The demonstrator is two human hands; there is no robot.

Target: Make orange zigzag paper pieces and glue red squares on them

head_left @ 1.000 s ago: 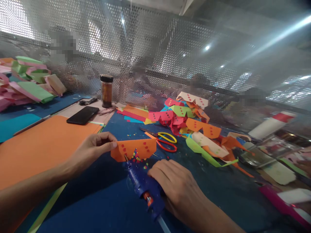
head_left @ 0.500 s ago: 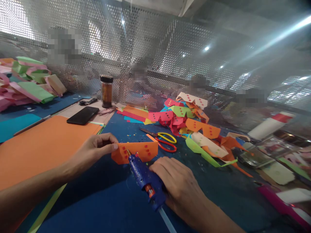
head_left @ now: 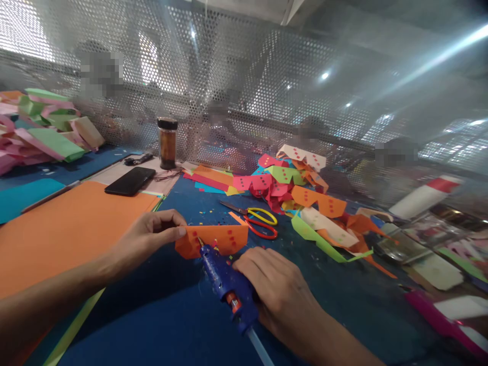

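Note:
Between thumb and fingers, my left hand (head_left: 162, 233) pinches the left end of an orange paper cutout (head_left: 217, 236) dotted with small red squares. My right hand (head_left: 280, 284) is wrapped round a blue glue gun (head_left: 229, 279), a clear glue stick coming out of its back end. The gun's nozzle points at the left group of red squares; whether it touches the paper I cannot tell. Just behind the cutout lie scissors (head_left: 263, 222) with one yellow and one red handle, among tiny paper scraps.
A heap of coloured paper cutouts (head_left: 282, 180) lies at the back right. On the left are orange sheets (head_left: 76, 223), a black phone (head_left: 130, 181), a dark-lidded jar (head_left: 168, 145) and a paper pile (head_left: 41, 124). A perforated metal screen (head_left: 236, 66) stands behind, people beyond it.
The glue gun's tip has shifted slightly left and down along the orange cutout. My left hand keeps its pinch in nearly the same place.

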